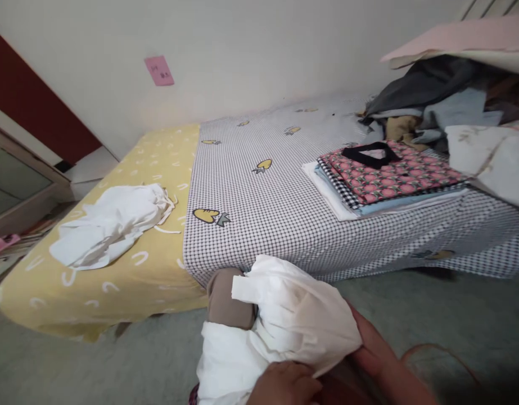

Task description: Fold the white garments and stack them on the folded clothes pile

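A white cloth bag [280, 320] is bunched in front of me, low in the view. A beige padded object [228, 298], perhaps a cushion, pokes out of its open end at the left. My left hand [282, 383] grips the lower edge of the white cloth, and my right hand [371, 343] holds its right side. Part of the beige object is hidden inside the cloth. A second white cloth with thin ties [109, 225] lies crumpled on the yellow bedsheet [73, 287], out of reach of both hands.
The bed's gingham sheet [259, 197] has a folded stack of fabrics [389, 177] on it. A heap of clothes [436, 95] lies at the back right under a pink sheet. A pink note [158, 70] is on the wall. A mirror [14, 180] stands at the left.
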Demonstrator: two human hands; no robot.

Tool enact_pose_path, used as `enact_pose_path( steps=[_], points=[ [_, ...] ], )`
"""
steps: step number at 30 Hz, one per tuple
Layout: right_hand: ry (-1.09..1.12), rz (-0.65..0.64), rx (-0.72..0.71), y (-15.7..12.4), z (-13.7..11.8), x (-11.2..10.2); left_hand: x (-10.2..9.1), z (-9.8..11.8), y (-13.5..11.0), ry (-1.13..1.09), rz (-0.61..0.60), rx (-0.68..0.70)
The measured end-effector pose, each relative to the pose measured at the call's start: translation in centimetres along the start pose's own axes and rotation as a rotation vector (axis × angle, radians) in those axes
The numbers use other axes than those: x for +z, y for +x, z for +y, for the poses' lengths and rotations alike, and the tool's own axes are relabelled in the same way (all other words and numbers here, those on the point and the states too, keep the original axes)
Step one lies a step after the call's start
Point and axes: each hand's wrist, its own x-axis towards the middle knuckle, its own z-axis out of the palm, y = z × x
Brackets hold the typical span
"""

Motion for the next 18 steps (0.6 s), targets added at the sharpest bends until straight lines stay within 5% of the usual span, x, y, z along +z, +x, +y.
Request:
enact_pose_path(
  steps=[3,7,10,13,16,18],
  points=[
    [0.048,-0.026,0.074,-0.1,0.3,-0.7,-4.5,-0.3,0.3,0.085,0.118,-0.129],
    [0.086,-0.068,0.032,-1.6,-0.5,-0.7,-10.2,-3.4,1.8,0.396,0.252,-0.279],
    [0.083,-0.121,-0.081,-2.9,-0.7,-0.5,-11.4,-6.1,3.2,0.633,0.22,-0.319],
    [0.07,-0.121,-0.062,-3.2,-0.3,-0.7,-11.0,-7.0,3.5,0.599,0.139,-0.278],
    [0.206,0.01,-0.083,-2.3,0.2,-1.6,-12.1,-6.4,1.1,0.412,0.205,-0.203],
    [0.318,0.088,-0.083,-1.3,0.4,-2.5,-14.6,-5.7,-2.5,0.333,0.346,-0.284]
  ],
)
